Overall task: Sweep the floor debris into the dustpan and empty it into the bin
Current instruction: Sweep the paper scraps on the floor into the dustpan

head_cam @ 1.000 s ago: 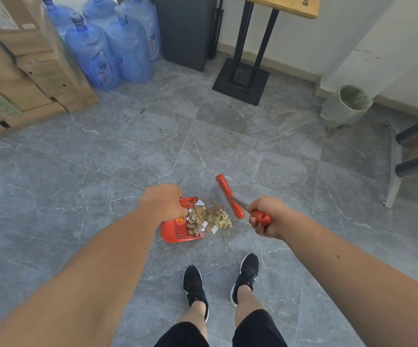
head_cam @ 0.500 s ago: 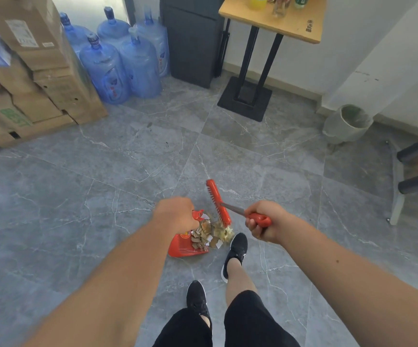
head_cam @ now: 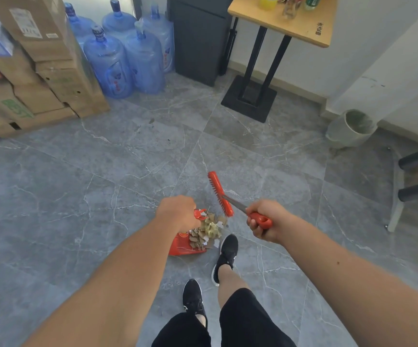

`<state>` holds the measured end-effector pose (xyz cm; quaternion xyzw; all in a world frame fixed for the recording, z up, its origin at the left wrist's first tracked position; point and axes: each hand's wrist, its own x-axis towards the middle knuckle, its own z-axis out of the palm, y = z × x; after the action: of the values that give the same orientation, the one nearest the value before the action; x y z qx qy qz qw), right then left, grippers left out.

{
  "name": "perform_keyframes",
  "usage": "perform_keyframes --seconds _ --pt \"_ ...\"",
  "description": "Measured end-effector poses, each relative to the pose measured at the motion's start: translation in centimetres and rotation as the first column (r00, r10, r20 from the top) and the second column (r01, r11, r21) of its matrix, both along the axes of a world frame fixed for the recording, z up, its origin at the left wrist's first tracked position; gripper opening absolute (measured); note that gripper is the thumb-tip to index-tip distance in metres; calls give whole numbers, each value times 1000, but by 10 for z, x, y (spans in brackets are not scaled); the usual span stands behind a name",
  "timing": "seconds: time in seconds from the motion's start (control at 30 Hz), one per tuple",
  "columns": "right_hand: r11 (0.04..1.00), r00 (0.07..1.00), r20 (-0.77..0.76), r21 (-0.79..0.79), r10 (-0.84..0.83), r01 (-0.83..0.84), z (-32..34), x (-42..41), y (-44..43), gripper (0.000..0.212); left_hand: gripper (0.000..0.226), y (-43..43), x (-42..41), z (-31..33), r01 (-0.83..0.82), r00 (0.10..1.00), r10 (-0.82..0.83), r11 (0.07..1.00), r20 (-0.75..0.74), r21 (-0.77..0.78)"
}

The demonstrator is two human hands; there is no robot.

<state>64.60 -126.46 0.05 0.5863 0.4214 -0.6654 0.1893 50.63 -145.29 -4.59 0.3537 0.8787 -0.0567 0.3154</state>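
My left hand [head_cam: 178, 212] is closed around the handle of a red dustpan [head_cam: 181, 246], which hangs in front of me above the grey floor. A heap of debris [head_cam: 208, 232], torn brown card, white scraps and yellowish bits, lies in the pan. My right hand [head_cam: 263, 220] grips the red handle of a small red brush [head_cam: 220, 192], whose bristle head points up and away, just right of the pan. A pale round bin [head_cam: 351, 130] with a liner stands on the floor at the far right, against the wall.
Stacked cardboard boxes [head_cam: 40, 71] and several blue water bottles [head_cam: 118, 61] fill the far left. A dark cabinet [head_cam: 198, 38] and a wooden table on a black pedestal base [head_cam: 249, 101] stand ahead. A chair frame [head_cam: 403, 186] is at the right. My black shoes [head_cam: 225, 256] are on the tiles below.
The dustpan with its debris has come up off the floor in my left hand. The view has risen, and my right foot has stepped forward. The brush stays in my right hand.
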Motion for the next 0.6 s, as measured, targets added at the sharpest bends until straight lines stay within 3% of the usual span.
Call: perform_keyframes --seconds 0.37,0.6 --pt "999 996 92 34 -10 6 -42 15 6 13 31 -3 -12 -18 -43 999 43 999 -19 -1" --pt "993 979 171 -9 113 -114 -75 37 -15 14 27 0 -12 -17 -4 1000 4 1000 -27 -25"
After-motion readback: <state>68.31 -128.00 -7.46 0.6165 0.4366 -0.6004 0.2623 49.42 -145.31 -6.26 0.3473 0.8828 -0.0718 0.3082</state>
